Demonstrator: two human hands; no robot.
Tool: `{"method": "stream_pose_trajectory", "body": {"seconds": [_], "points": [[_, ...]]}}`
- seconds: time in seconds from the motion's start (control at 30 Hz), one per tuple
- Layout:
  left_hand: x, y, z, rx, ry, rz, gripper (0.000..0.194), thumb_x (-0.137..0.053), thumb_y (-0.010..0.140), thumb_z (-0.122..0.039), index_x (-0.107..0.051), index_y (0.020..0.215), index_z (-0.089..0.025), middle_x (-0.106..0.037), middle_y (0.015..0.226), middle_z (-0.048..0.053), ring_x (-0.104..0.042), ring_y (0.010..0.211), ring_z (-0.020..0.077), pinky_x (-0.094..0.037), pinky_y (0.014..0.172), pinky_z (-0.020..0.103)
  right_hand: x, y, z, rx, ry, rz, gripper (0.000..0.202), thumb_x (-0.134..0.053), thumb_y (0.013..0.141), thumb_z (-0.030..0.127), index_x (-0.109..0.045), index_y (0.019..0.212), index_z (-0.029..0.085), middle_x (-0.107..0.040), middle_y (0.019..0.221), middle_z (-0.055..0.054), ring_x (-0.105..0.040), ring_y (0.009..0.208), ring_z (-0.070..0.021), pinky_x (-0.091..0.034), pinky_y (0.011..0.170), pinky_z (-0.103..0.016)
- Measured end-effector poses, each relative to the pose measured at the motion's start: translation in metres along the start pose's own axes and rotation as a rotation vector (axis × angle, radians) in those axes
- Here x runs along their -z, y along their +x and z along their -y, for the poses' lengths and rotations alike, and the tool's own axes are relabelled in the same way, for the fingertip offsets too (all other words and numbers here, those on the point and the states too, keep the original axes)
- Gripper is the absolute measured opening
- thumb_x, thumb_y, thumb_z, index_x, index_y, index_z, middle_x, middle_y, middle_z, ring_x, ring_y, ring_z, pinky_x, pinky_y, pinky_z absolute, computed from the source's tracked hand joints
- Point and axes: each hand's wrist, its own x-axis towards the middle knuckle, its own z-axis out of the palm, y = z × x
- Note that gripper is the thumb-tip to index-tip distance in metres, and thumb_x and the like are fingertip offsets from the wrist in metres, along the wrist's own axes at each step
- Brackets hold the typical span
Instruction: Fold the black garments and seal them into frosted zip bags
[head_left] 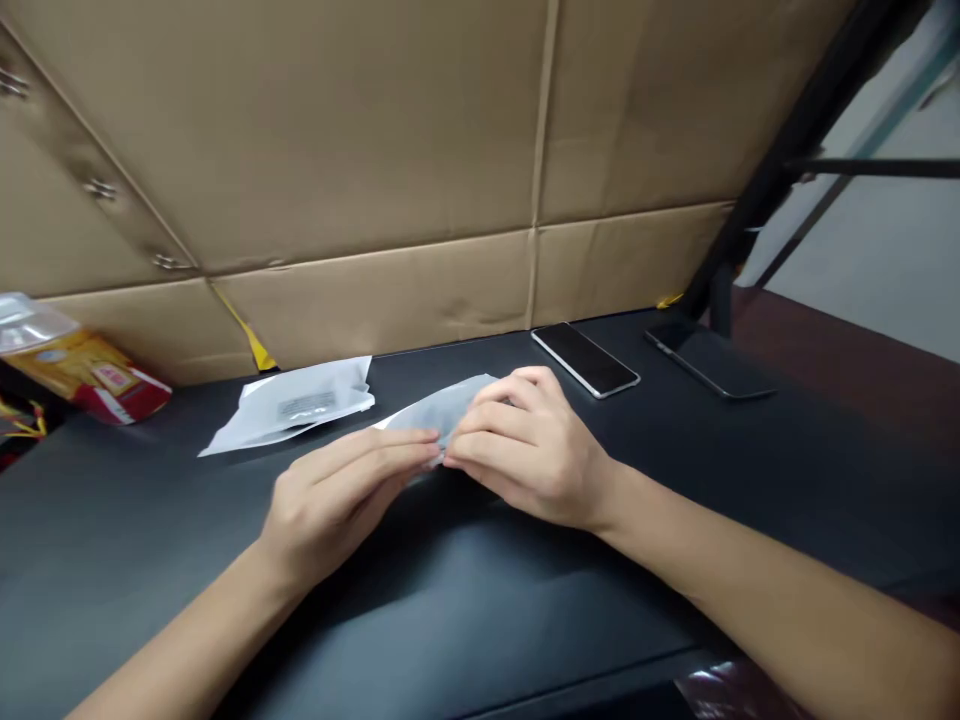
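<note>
A whitish translucent plastic bag (431,408) is pinched along its near edge between both hands, low over the black surface (465,590). My left hand (341,495) grips it from the left, fingers straight and pressed together. From the right, my right hand (532,445) holds the same edge with bent fingers, its fingertips close to the left ones. Both hands hide much of the bag, and I cannot make out its contents. Beyond my left hand lies a second whitish bag (259,415), with dark print on it.
Cardboard (375,130) stands as a wall behind the surface. At the back right lie a phone with a pale edge (589,358) and a dark phone-like slab (709,360). A red and yellow packet (90,365) leans at the far left. A black frame post (780,150) rises on the right.
</note>
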Motion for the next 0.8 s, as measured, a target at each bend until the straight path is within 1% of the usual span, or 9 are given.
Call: {"method": "stream_pose_trajectory", "body": {"seconds": [0.07, 0.13, 0.2, 0.33, 0.43, 0.5, 0.6, 0.7, 0.8], "points": [[-0.001, -0.001, 0.000, 0.052, 0.038, -0.035, 0.036, -0.071, 0.097, -0.008, -0.070, 0.126, -0.030, -0.083, 0.110, -0.003, -0.081, 0.095, 0.0157, -0.068, 0.086, 0.030, 0.002, -0.001, -0.001, -0.054, 0.002, 0.026, 0.010, -0.063, 0.105, 0.025, -0.072, 0.101, 0.022, -0.080, 0.100, -0.002, -0.066, 0.098, -0.0218, -0.042, 0.091, -0.043], [-0.004, -0.001, 0.000, 0.125, 0.025, -0.090, 0.047, -0.074, 0.097, -0.013, -0.062, 0.137, -0.033, -0.084, 0.103, -0.005, -0.082, 0.088, 0.0161, -0.069, 0.083, 0.031, 0.002, -0.002, -0.001, -0.066, 0.004, 0.039, 0.013, -0.064, 0.105, 0.031, -0.073, 0.108, 0.023, -0.080, 0.103, -0.004, -0.065, 0.098, -0.0233, -0.044, 0.090, -0.044], [-0.007, -0.002, -0.001, 0.144, -0.006, -0.094, 0.053, -0.074, 0.097, -0.017, -0.055, 0.144, -0.031, -0.084, 0.101, -0.004, -0.082, 0.085, 0.0165, -0.069, 0.083, 0.032, 0.001, -0.002, 0.001, -0.050, -0.006, 0.029, 0.013, -0.065, 0.104, 0.033, -0.074, 0.109, 0.024, -0.080, 0.101, -0.004, -0.064, 0.097, -0.0234, -0.044, 0.089, -0.044], [-0.005, 0.002, -0.006, 0.069, 0.010, 0.006, 0.033, -0.068, 0.098, -0.012, -0.063, 0.128, -0.026, -0.082, 0.103, 0.000, -0.080, 0.089, 0.0150, -0.066, 0.081, 0.029, 0.001, 0.000, 0.008, -0.017, -0.013, -0.011, 0.012, -0.063, 0.105, 0.021, -0.073, 0.099, 0.024, -0.080, 0.093, -0.001, -0.067, 0.097, -0.0216, -0.045, 0.088, -0.042], [0.005, 0.006, -0.010, -0.001, -0.005, -0.006, 0.041, -0.066, 0.094, -0.001, -0.062, 0.124, -0.028, -0.082, 0.105, -0.002, -0.079, 0.097, 0.0161, -0.064, 0.090, 0.036, 0.005, 0.002, 0.010, -0.029, -0.037, -0.015, 0.014, -0.061, 0.103, 0.015, -0.072, 0.103, 0.023, -0.079, 0.101, -0.003, -0.069, 0.103, -0.0226, -0.047, 0.092, -0.042], [0.012, 0.009, -0.011, -0.014, 0.001, -0.050, 0.042, -0.065, 0.091, 0.003, -0.063, 0.117, -0.029, -0.082, 0.107, -0.003, -0.079, 0.097, 0.0171, -0.062, 0.093, 0.040, 0.009, 0.004, 0.007, -0.056, -0.078, -0.033, 0.015, -0.060, 0.102, 0.011, -0.071, 0.106, 0.021, -0.078, 0.105, -0.007, -0.068, 0.107, -0.0239, -0.048, 0.094, -0.042], [0.018, 0.010, -0.011, 0.079, -0.008, -0.173, 0.035, -0.067, 0.089, 0.002, -0.064, 0.106, -0.028, -0.081, 0.102, -0.004, -0.079, 0.091, 0.0182, -0.063, 0.088, 0.042, 0.015, 0.005, -0.003, -0.125, -0.148, -0.046, 0.012, -0.059, 0.103, 0.014, -0.070, 0.105, 0.019, -0.074, 0.108, -0.010, -0.068, 0.104, -0.0256, -0.049, 0.091, -0.042], [0.014, 0.011, -0.009, 0.196, -0.051, -0.314, 0.029, -0.072, 0.090, -0.002, -0.063, 0.101, -0.028, -0.078, 0.095, -0.005, -0.077, 0.087, 0.0176, -0.064, 0.082, 0.041, 0.020, 0.006, -0.017, -0.191, -0.168, -0.003, 0.013, -0.056, 0.107, 0.020, -0.068, 0.104, 0.023, -0.071, 0.105, -0.009, -0.066, 0.095, -0.0247, -0.048, 0.086, -0.041], [0.010, 0.013, -0.003, 0.209, -0.058, -0.408, 0.027, -0.073, 0.091, -0.004, -0.061, 0.099, -0.027, -0.076, 0.090, -0.004, -0.076, 0.085, 0.0174, -0.064, 0.079, 0.040, 0.026, 0.005, -0.032, -0.254, -0.173, 0.058, 0.015, -0.052, 0.109, 0.024, -0.065, 0.102, 0.025, -0.070, 0.105, -0.008, -0.066, 0.093, -0.0251, -0.048, 0.084, -0.040]]}}
